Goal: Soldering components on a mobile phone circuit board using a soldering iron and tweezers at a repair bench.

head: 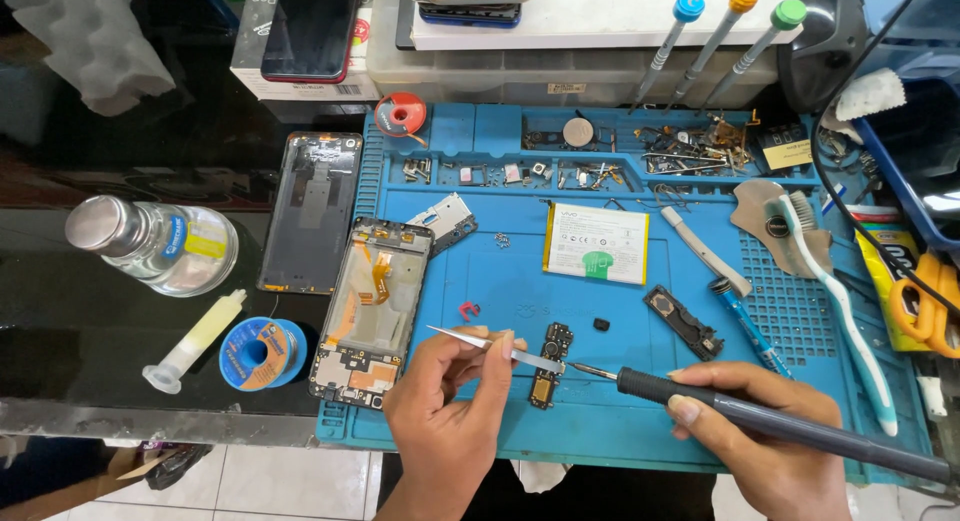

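My left hand [452,401] pinches metal tweezers [480,344], whose tip presses on a small dark circuit board [550,364] lying on the blue work mat [620,311]. My right hand [775,436] grips a dark soldering iron [720,406]; its fine tip sits just right of the board's upper end. An opened phone frame [372,311] with an orange flex cable lies to the left of my left hand. A white phone battery [596,244] rests further back on the mat.
A phone back cover [310,211], solder spool [262,353], syringe [195,341] and glass bottle [155,243] lie left on the black table. A toothbrush [835,301], blue pen tool [745,326], small speaker module [683,323], screwdrivers [712,41] and parts trays sit right and behind.
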